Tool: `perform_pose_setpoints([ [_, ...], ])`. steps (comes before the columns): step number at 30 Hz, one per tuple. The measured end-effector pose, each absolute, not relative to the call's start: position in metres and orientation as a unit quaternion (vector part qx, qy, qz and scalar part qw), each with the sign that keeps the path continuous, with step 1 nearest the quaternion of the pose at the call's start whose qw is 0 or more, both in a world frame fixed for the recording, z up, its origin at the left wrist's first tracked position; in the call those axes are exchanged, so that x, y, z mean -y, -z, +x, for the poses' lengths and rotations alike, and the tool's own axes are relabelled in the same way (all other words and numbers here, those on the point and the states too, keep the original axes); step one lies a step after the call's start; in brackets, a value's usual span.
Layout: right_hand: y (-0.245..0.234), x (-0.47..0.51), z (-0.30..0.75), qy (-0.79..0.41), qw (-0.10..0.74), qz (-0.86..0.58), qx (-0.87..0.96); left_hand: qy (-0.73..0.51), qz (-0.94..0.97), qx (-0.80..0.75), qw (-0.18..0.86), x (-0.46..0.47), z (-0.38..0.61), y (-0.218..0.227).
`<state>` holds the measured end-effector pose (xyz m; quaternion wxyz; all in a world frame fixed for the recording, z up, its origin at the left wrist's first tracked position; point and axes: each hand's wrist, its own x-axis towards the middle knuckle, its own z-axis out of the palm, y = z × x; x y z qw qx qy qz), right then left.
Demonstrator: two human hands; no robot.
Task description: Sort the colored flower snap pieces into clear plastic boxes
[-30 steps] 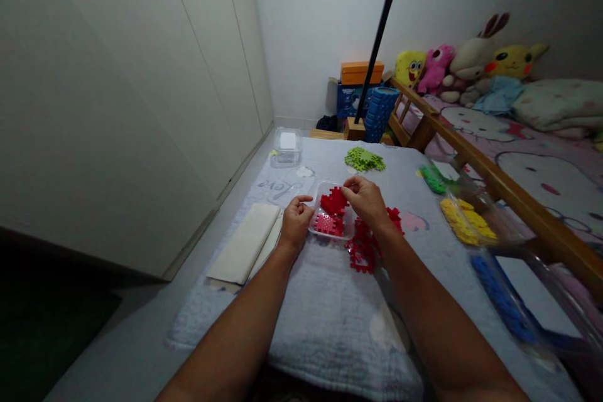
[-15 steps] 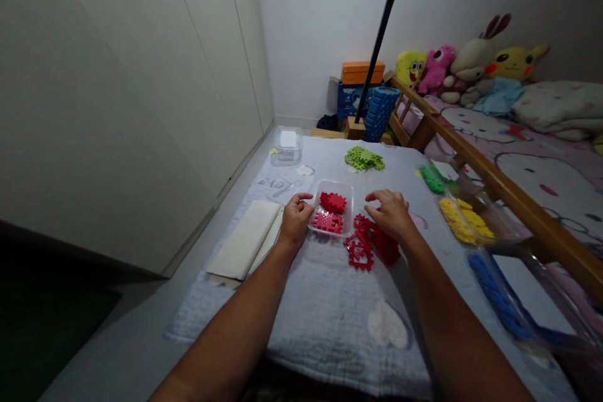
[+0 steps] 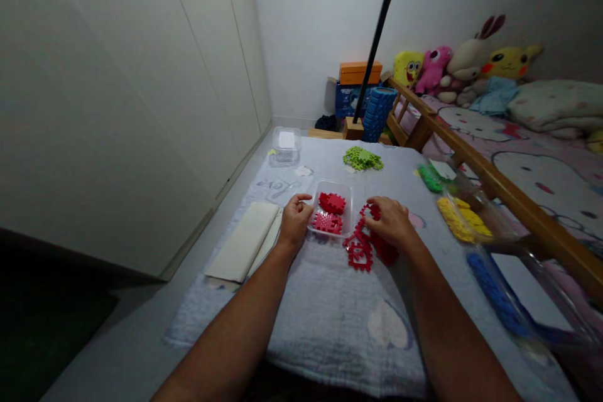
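The left hand [image 3: 294,221] and the right hand [image 3: 393,223] are seen bare, and both forearms [image 3: 245,320] are left uncovered from wrist to the view's lower edge.

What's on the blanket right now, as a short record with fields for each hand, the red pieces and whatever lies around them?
left hand: grips the left rim of the clear container
right hand: lies on the loose red pieces right of the container; grip hidden
container contents: stacked red pieces
surface: pale blanket
far side: green pieces, small clear box
left side: folded white cloth
right side: yellow pieces, blue pieces, beside the wooden bed rail
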<state>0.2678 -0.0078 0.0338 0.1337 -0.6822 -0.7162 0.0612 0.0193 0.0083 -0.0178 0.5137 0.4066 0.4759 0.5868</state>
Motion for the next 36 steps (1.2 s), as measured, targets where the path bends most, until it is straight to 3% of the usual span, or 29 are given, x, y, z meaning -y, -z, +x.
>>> perform_pose_setpoints([
  [3, -0.047, 0.006, 0.266, -0.085, 0.221, -0.644, 0.727, -0.590, 0.407, -0.472, 0.514, -0.008, 0.020, 0.017],
  [5, -0.056, 0.005, 0.254, -0.108, 0.233, -0.603, 0.755, -0.593, 0.406, -0.471, 0.511, -0.009, 0.020, 0.018],
  [13, -0.068, -0.014, 0.190, -0.027, 0.080, -0.564, 0.821, -0.594, 0.403, -0.464, 0.519, -0.009, 0.020, 0.018],
  [17, -0.064, -0.024, 0.178, -0.024, 0.049, -0.557, 0.829, -0.593, 0.403, -0.465, 0.519, -0.009, 0.021, 0.017],
  [36, -0.041, -0.017, 0.270, -0.040, 0.176, -0.632, 0.754, -0.586, 0.405, -0.473, 0.518, -0.009, 0.019, 0.020],
])
